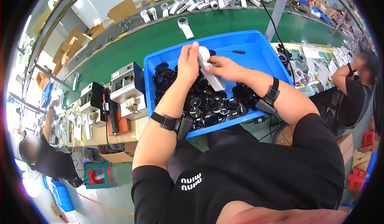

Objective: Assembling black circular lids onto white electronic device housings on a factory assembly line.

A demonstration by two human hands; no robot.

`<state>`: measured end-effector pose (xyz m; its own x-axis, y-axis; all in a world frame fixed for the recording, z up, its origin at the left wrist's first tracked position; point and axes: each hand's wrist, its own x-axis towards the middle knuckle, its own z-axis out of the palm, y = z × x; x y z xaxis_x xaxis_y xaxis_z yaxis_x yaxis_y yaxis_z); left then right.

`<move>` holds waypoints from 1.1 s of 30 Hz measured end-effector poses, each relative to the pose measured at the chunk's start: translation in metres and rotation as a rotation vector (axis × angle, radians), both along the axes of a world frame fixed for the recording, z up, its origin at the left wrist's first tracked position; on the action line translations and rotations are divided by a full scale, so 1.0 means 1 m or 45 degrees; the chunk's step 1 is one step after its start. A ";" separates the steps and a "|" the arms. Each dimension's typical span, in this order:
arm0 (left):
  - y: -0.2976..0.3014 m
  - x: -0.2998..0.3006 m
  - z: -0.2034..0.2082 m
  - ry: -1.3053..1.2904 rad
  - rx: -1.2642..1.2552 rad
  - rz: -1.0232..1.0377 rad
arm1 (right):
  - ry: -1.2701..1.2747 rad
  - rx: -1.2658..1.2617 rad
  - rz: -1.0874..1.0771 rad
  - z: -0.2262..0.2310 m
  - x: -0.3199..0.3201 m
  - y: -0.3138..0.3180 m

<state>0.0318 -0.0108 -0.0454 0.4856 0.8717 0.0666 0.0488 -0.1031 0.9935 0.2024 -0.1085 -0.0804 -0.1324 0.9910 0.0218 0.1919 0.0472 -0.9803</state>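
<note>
Over a blue tray [256, 40], both my hands hold a white and grey handheld fan [215, 82]. My left hand [188, 64] closes around its round head, thumb side up. With bent fingers, my right hand [227, 68] grips it from the right, just below the head. The handle slants down toward the tray's middle. Beneath it lie many round black discs [195, 102], some shiny, heaped in the tray's left and near parts. Fingers partly hide the fan's head.
A screwdriver [239, 52] lies in the tray's far part. Another handheld fan [185, 28] rests on the green conveyor belt [132, 44], with a row of similar ones beyond. Two bench machines [127, 84] stand left of the tray. Co-workers sit at far left and right.
</note>
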 end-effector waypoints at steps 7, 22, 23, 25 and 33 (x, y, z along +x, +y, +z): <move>0.006 -0.023 0.018 -0.251 0.277 -0.517 | 0.498 -0.092 0.014 0.030 -0.002 -0.021; 0.023 -0.027 0.021 -0.585 0.361 -0.099 | -0.720 0.122 -0.511 -0.008 0.067 0.020; 0.024 -0.026 0.021 -0.635 0.258 -0.111 | -0.777 0.192 -0.458 -0.018 0.069 0.023; 0.026 -0.022 0.019 -0.730 0.202 -0.149 | -0.947 0.178 -0.426 -0.034 0.069 0.027; 0.013 -0.016 0.011 -0.887 0.047 -0.295 | -1.237 0.409 -0.301 -0.040 0.049 0.025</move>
